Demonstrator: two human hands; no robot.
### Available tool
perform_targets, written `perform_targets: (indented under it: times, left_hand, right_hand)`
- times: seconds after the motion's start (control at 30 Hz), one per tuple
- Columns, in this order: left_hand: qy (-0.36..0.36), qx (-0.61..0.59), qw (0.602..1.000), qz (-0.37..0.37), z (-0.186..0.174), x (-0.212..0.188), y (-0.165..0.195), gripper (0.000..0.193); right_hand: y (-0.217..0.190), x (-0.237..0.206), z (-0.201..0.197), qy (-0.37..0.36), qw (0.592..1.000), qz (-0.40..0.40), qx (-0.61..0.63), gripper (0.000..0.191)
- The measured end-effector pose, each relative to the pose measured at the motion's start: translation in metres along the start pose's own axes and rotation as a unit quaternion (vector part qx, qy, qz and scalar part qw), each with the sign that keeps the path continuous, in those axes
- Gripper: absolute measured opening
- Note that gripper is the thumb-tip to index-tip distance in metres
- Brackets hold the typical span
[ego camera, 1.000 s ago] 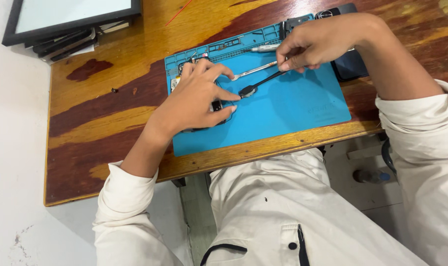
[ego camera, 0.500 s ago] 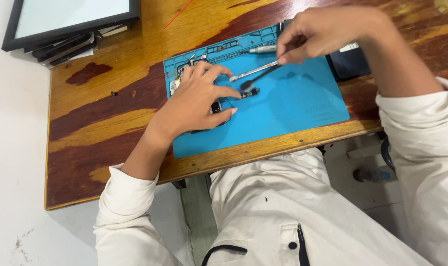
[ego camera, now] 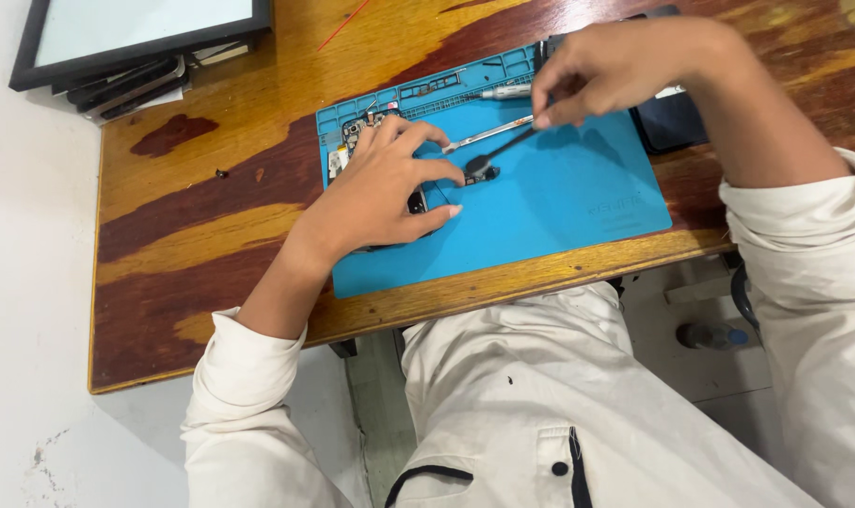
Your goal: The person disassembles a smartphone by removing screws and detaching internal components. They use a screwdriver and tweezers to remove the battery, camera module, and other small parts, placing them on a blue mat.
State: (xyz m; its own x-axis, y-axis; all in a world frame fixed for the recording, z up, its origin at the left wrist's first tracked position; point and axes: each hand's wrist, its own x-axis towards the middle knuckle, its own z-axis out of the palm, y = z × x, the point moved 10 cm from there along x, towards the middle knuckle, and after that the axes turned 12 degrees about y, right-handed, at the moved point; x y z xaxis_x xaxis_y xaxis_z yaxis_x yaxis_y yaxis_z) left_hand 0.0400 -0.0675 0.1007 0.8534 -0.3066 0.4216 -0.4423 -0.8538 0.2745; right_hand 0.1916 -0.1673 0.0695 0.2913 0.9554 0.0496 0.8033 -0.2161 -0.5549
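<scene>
My left hand (ego camera: 375,193) presses flat on the small circuit board (ego camera: 375,132) at the blue mat's (ego camera: 578,202) far left corner. My right hand (ego camera: 625,71) pinches a thin dark tool (ego camera: 503,150), tip on a small part just right of the board. Risk: a slip could gouge or flick that part off the mat

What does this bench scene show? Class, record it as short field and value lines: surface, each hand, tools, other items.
Surface: blue work mat on a wooden table
Left hand: pressed flat on a small opened device
Right hand: pinching a thin dark tool, tip down on the mat
Other tool: silver tweezers lying on the mat
Top left: framed panel over stacked dark phones
</scene>
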Motion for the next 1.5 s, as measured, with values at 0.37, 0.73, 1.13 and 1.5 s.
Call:
perform_targets:
  times: [0.37,0.73,1.13,1.5]
  left_hand:
    - [-0.008,-0.011,1.0,-0.008,0.005,-0.001,-0.004,0.028]
    - [-0.025,-0.031,0.999,-0.022,0.008,-0.002,-0.004,0.029]
    - [-0.028,-0.04,0.999,-0.007,0.008,-0.001,-0.004,0.031]
    - [-0.022,-0.038,0.999,-0.006,0.006,0.0,-0.002,0.03]
  right_hand:
    - [0.015,-0.006,-0.009,-0.009,0.994,0.108,0.017,0.023]
    - [0.013,-0.005,-0.008,-0.015,0.99,0.141,0.02,0.023]
    - [0.011,0.008,0.002,0.02,0.996,0.067,0.062,0.017]
    - [0.024,0.005,0.001,0.01,0.994,0.096,0.054,0.017]
